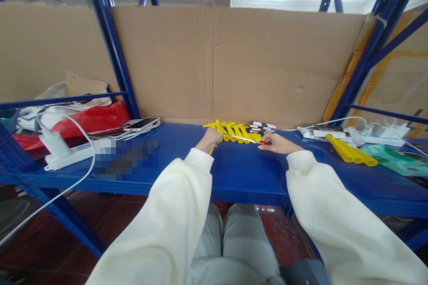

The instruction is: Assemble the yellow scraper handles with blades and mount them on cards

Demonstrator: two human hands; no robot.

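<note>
My right hand [276, 143] is closed around the red and dark handle of a long thin tool, which looks like a screwdriver [245, 138]. Its metal shaft points left, and the tip reaches to my left hand [210, 139]. The fingers of my left hand are closed on a yellow tube [211, 150], mostly hidden by the hand. Just behind both hands, several yellow tubes [237, 132] lie side by side in a slanted row. Small white-and-dark pieces [262, 126] are stacked behind my right hand.
More yellow tubes [351, 151] lie at the right, near a green packet [396, 159] and white power strips with cables. A phone [142, 124], a red bag [95, 120] and a white power strip [68, 155] are at the left. Cardboard [267, 62] stands behind the blue shelf [247, 173].
</note>
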